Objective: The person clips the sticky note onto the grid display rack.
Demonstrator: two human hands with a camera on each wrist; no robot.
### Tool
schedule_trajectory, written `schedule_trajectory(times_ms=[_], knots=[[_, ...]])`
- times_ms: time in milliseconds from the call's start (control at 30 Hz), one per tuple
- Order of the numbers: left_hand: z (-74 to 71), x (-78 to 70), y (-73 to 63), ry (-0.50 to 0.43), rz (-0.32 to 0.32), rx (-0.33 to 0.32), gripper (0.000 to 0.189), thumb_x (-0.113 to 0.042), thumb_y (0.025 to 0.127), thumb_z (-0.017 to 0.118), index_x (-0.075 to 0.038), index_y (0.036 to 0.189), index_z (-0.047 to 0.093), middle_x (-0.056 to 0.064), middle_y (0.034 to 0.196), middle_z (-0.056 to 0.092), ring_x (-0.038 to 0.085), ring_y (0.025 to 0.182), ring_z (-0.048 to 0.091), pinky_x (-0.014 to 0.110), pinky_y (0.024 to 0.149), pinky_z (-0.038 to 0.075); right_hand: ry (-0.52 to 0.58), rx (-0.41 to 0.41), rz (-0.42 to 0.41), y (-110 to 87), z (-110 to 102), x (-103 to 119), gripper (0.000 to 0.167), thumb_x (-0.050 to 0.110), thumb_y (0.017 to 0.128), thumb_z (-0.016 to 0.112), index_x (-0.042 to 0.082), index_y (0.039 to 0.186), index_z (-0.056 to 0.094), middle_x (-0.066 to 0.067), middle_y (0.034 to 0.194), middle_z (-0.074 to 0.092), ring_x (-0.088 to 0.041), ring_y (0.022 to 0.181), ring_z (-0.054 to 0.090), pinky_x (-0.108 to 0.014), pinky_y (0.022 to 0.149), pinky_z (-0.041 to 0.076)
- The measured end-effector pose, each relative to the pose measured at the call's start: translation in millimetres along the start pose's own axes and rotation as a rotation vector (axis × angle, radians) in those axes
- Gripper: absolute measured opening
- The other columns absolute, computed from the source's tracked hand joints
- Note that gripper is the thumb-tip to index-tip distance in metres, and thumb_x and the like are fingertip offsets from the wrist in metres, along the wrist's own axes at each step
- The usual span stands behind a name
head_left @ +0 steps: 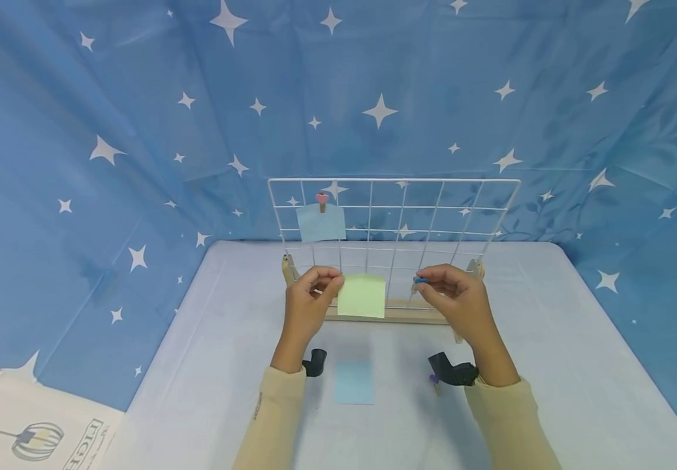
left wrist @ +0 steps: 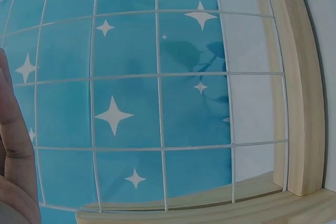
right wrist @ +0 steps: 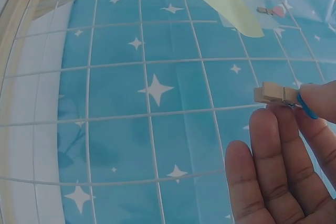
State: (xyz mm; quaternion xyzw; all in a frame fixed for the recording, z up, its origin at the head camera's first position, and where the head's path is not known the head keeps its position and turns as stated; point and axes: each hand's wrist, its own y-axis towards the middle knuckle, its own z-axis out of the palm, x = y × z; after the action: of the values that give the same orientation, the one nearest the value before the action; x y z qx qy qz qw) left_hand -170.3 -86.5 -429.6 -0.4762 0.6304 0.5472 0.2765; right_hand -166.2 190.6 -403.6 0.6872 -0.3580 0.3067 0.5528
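My left hand (head_left: 310,301) pinches a yellow-green sticky note (head_left: 362,297) by its upper left edge, in front of the lower part of a white wire grid (head_left: 393,250). To its right, my right hand (head_left: 458,297) pinches a small wooden clothespin (right wrist: 277,94) with a blue decoration between thumb and forefinger; its other fingers lie fairly straight in the right wrist view. High on the grid's left side, a light blue note (head_left: 322,224) hangs from a clothespin with a pink heart (head_left: 322,199). The left wrist view catches only part of the left fingers (left wrist: 16,145).
The grid stands in a wooden base (head_left: 397,315) on a white-covered table (head_left: 220,391). Nearer me lie another light blue note (head_left: 354,383) and a clothespin with a purple decoration (head_left: 437,386), beneath the right wrist. A blue star-patterned curtain (head_left: 156,117) surrounds the back and sides.
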Motion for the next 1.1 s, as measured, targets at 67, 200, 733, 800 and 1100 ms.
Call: schedule_trajectory(times_ms=[67, 200, 733, 800, 1100], knots=[[0.9, -1.3, 1.9, 0.000, 0.002, 0.001, 0.012, -0.019, 0.102, 0.078, -0.008, 0.107, 0.079, 0.004, 0.091, 0.076, 0.015, 0.084, 0.070, 0.024, 0.072, 0.055, -0.004, -0.001, -0.001, 1.3, 0, 0, 0.017, -0.021, 0.091, 0.071, -0.013, 0.105, 0.074, 0.013, 0.099, 0.075, 0.001, 0.090, 0.073, -0.014, 0.086, 0.059], [2.3, -3.9, 6.5, -0.005, 0.004, 0.003, 0.012, -0.019, 0.103, 0.078, -0.008, 0.107, 0.079, 0.005, 0.091, 0.076, 0.017, 0.082, 0.071, 0.024, 0.072, 0.054, -0.014, -0.001, -0.006, 4.1, -2, 1, 0.016, -0.021, 0.091, 0.071, -0.012, 0.104, 0.074, 0.014, 0.098, 0.075, 0.002, 0.091, 0.073, -0.014, 0.086, 0.059], [5.7, -9.6, 18.3, -0.014, 0.043, 0.025, 0.014, -0.019, 0.104, 0.076, -0.006, 0.109, 0.078, 0.007, 0.091, 0.076, 0.020, 0.083, 0.071, 0.026, 0.073, 0.056, -0.042, -0.032, 0.038, 13.6, -14, 5, 0.014, -0.017, 0.094, 0.071, -0.013, 0.106, 0.074, 0.016, 0.097, 0.074, 0.001, 0.089, 0.073, -0.013, 0.085, 0.059], [6.0, -10.1, 19.6, -0.011, 0.049, 0.023, 0.014, -0.019, 0.104, 0.076, -0.006, 0.109, 0.078, 0.006, 0.091, 0.076, 0.019, 0.083, 0.071, 0.027, 0.074, 0.056, -0.048, -0.033, 0.042, 14.9, -15, 5, 0.014, -0.016, 0.094, 0.072, -0.013, 0.107, 0.075, 0.016, 0.096, 0.074, 0.001, 0.089, 0.072, -0.013, 0.085, 0.058], [6.8, -12.2, 25.8, -0.008, 0.084, 0.013, 0.014, -0.018, 0.104, 0.076, -0.006, 0.108, 0.078, 0.007, 0.089, 0.076, 0.020, 0.082, 0.071, 0.026, 0.072, 0.056, -0.040, -0.044, 0.054, 21.7, -18, 5, 0.013, -0.016, 0.094, 0.072, -0.014, 0.107, 0.074, 0.016, 0.095, 0.074, 0.000, 0.088, 0.072, -0.013, 0.082, 0.058]])
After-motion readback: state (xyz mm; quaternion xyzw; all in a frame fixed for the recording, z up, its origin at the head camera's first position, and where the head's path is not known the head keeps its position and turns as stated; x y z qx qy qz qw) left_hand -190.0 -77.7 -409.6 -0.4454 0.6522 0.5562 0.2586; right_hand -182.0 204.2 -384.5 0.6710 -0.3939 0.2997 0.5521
